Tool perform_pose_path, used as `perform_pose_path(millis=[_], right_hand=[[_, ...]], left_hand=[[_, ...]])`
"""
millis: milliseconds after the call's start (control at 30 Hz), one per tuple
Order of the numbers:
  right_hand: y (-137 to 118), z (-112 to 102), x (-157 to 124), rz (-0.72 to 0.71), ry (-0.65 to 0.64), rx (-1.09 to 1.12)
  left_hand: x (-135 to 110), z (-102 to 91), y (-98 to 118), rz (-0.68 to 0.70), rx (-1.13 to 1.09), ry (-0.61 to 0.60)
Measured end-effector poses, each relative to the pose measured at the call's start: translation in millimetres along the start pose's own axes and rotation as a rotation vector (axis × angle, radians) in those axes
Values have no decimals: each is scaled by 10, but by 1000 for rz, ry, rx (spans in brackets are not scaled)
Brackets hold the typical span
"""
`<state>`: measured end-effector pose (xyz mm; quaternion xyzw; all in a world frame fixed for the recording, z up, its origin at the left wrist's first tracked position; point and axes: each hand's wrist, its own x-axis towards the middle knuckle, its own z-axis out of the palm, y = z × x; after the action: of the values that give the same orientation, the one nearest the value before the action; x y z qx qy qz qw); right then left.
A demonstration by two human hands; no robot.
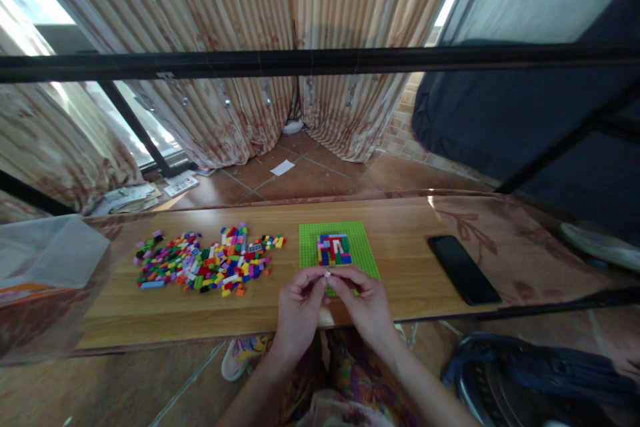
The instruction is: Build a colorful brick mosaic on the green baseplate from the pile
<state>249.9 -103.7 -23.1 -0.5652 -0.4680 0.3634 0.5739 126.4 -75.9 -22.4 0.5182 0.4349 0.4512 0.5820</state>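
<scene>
Straight ahead, we are facing tall beige striped fabric curtains [240, 47], which are hanging down to a brown tiled floor [305, 180]. A large dark blue cloth [500, 120] is draping over the right of the scene. Below all this, a long light-brown wooden tabletop [175, 320] is stretching from left to right in front of us.

At its far left end a clear crumpled plastic bag [50, 253] is lying. To the right of the bag, a loose heap of small multicoloured plastic bricks [205, 260] is spreading over the wood. Just beside the heap, near the middle of the table, a bright green square studded baseplate [313, 243] is lying flat. A flat black rectangular phone [463, 269] is resting well apart from it, further right.

We are holding both hands together over the near edge of the baseplate. Our left hand [297, 310] and our right hand [367, 307] are curling inward, and their thumbs and fingertips are meeting. A low patch of red, blue and white bricks [334, 249] is sitting on the middle of the baseplate, just beyond our fingers.

Between the closed fingertips of both hands we are pinching a tiny white plastic brick [327, 273]. It is hovering just above the near edge of the baseplate, and we cannot tell its exact shape.
</scene>
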Motion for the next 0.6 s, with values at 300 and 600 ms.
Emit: perform_pose_path(millis=[300,600], right_hand=[[66,-113,72,-44,-16,-97],[265,-294,388,-102,28,-239]], left_hand=[[81,37,-70,34,52,-35],[64,-54,-182,76,207,-69]])
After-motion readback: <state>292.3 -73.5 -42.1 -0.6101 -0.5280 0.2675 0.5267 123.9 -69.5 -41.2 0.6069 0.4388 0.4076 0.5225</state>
